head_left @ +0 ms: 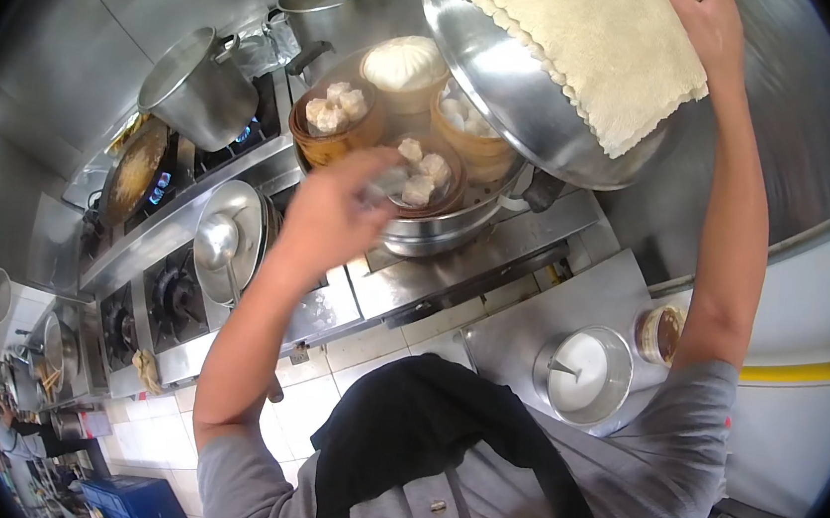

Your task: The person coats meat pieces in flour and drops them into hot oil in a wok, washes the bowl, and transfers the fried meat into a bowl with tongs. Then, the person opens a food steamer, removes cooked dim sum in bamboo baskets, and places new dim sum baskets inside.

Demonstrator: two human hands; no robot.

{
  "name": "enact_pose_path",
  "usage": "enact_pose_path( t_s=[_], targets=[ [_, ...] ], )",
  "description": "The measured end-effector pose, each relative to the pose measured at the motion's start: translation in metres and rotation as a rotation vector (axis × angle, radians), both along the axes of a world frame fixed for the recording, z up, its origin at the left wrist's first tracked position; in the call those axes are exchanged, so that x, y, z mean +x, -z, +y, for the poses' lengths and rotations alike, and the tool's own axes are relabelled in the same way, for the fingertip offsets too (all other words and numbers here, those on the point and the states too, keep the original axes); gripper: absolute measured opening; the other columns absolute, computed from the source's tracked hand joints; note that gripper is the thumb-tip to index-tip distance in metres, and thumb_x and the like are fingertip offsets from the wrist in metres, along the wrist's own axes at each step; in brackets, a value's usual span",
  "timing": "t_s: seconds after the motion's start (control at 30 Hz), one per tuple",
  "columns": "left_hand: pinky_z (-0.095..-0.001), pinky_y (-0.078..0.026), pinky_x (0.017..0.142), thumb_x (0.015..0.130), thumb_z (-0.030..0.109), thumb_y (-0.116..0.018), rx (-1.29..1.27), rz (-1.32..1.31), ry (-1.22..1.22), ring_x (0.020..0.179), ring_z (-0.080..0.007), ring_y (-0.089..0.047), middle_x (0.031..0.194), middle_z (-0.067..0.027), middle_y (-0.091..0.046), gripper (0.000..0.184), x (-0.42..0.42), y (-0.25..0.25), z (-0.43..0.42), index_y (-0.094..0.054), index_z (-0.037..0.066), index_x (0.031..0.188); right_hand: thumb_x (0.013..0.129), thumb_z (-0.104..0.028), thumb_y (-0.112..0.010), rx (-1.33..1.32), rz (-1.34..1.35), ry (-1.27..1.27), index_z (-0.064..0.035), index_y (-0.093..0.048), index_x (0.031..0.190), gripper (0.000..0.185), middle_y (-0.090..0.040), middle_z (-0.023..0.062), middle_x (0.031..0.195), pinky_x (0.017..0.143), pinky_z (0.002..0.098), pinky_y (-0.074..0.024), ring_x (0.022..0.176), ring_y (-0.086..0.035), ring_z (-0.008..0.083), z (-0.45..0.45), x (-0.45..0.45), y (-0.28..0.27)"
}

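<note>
My left hand (340,212), blurred by motion, is over the edge of a small steamer basket (460,188) of pleated dumplings (428,175); its finger position is unclear. Raised at the top right, my right hand (712,33) grips a cream cloth (595,47) draped over a large metal lid (498,72). The lid is tilted up beside the wide steaming pot (428,232). Inside the pot, another bamboo basket (331,141) holds dumplings. Behind it sits a large white bun (404,62), and a third basket (470,150) contains pale pieces. Steam softens the view.
Tall pots (197,88) and a wok (139,168) stand at the back left, over lit flames. A ladle (217,240) rests in a metal bowl (245,263) at the stove front. Beside my right arm are a pot of white liquid (581,370) and a jar (663,333). Another person (18,436) is far left.
</note>
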State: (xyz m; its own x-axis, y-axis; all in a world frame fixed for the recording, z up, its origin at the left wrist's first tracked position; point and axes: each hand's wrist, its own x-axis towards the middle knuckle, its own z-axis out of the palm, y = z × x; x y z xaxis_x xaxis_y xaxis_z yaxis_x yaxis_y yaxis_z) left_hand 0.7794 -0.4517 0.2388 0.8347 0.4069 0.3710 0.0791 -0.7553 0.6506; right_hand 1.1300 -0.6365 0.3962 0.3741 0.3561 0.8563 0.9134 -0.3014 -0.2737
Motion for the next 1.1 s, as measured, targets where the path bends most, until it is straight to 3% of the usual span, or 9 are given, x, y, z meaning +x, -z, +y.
enact_pose_path(
  t_s=[0.03,0.07,0.23,0.4,0.6,0.67,0.8,1.0,1.1],
  targets=[
    [-0.0275,-0.047,0.060,0.077,0.000,-0.055,-0.298,-0.022,-0.108,0.065,-0.0101,-0.059,0.087,-0.0084,-0.069,0.041,-0.009,-0.018,-0.002,-0.069,0.002,0.115,0.077,-0.023,-0.059,-0.001,0.032,-0.023,0.0006,-0.069,0.098,0.033,-0.070,0.0234,0.092,0.079,0.0426,-0.0506,0.088,-0.067,0.0379,0.002,-0.002,-0.002],
    [-0.0263,-0.046,0.061,0.077,0.000,-0.054,-0.462,-0.064,-0.223,0.061,-0.0105,-0.058,0.088,-0.0072,-0.068,0.039,-0.016,-0.028,0.003,-0.069,0.000,0.113,0.077,-0.023,-0.059,-0.002,0.062,-0.049,0.0001,-0.069,0.098,0.033,-0.070,0.0230,0.092,0.080,0.0424,-0.0508,0.088,-0.067,0.0377,0.004,-0.003,-0.004],
    [-0.0331,-0.049,0.064,0.092,0.011,-0.055,-0.611,-0.535,-0.204,0.062,-0.0178,-0.058,0.079,-0.0119,-0.062,0.013,-0.032,-0.025,0.018,-0.059,-0.001,0.090,0.078,-0.024,-0.060,-0.002,0.024,-0.075,-0.0010,-0.070,0.100,0.033,-0.071,0.0222,0.093,0.080,0.0415,-0.0513,0.088,-0.068,0.0360,0.026,-0.011,-0.014],
    [-0.0369,-0.049,0.068,0.102,0.031,-0.056,-0.740,-0.811,-0.160,0.066,-0.0189,-0.053,0.067,-0.0059,-0.048,0.035,-0.020,-0.036,0.015,-0.049,0.005,0.081,0.079,-0.025,-0.062,-0.039,0.009,-0.070,-0.0005,-0.071,0.099,0.033,-0.072,0.0206,0.093,0.079,0.0409,-0.0517,0.088,-0.069,0.0336,0.028,0.003,-0.030],
    [-0.0349,-0.052,0.068,0.098,0.032,-0.063,-0.707,-0.721,-0.124,0.066,-0.0182,-0.056,0.070,-0.0062,-0.054,0.037,0.076,-0.039,0.042,-0.054,0.005,0.075,0.082,-0.029,-0.063,0.087,0.041,-0.140,0.0007,-0.071,0.097,0.034,-0.071,0.0206,0.089,0.077,0.0403,-0.0508,0.084,-0.069,0.0316,0.006,0.016,-0.038],
    [-0.0336,-0.053,0.067,0.096,0.030,-0.066,-0.735,-0.729,-0.098,0.064,-0.0175,-0.056,0.070,-0.0061,-0.055,0.034,0.114,-0.032,0.052,-0.055,0.004,0.077,0.084,-0.030,-0.063,0.091,0.008,0.108,0.0023,-0.070,0.095,0.035,-0.071,0.0195,0.085,0.076,0.0404,-0.0502,0.080,-0.068,0.0294,-0.007,0.052,-0.033],
    [-0.0328,-0.052,0.064,0.094,0.025,-0.069,-0.771,-0.773,-0.081,0.063,-0.0180,-0.057,0.070,-0.0071,-0.056,0.029,0.152,-0.023,0.054,-0.055,0.004,0.079,0.085,-0.033,-0.063,0.137,0.083,0.063,0.0025,-0.069,0.095,0.037,-0.070,0.0173,0.083,0.074,0.0396,-0.0499,0.078,-0.066,0.0272,-0.037,0.078,-0.029],
    [-0.0354,-0.053,0.067,0.094,0.018,-0.065,-0.667,-0.968,-0.112,0.065,-0.0185,-0.059,0.069,-0.0068,-0.057,0.026,0.053,-0.059,0.057,-0.055,0.004,0.074,0.086,-0.042,-0.066,0.091,0.340,-0.205,0.0012,-0.066,0.098,0.045,-0.067,0.0110,0.078,0.070,0.0357,-0.0489,0.070,-0.062,0.0208,0.013,0.054,-0.024],
    [-0.0354,-0.052,0.068,0.095,0.015,-0.062,-0.473,-1.026,-0.120,0.065,-0.0195,-0.060,0.069,-0.0068,-0.057,0.029,-0.045,-0.080,0.063,-0.055,0.003,0.071,0.083,-0.048,-0.064,-0.168,0.173,-0.181,0.0012,-0.068,0.097,0.051,-0.070,0.0189,0.088,0.077,0.0395,-0.0506,0.085,-0.068,0.0315,0.088,0.001,-0.015]
  ],
)
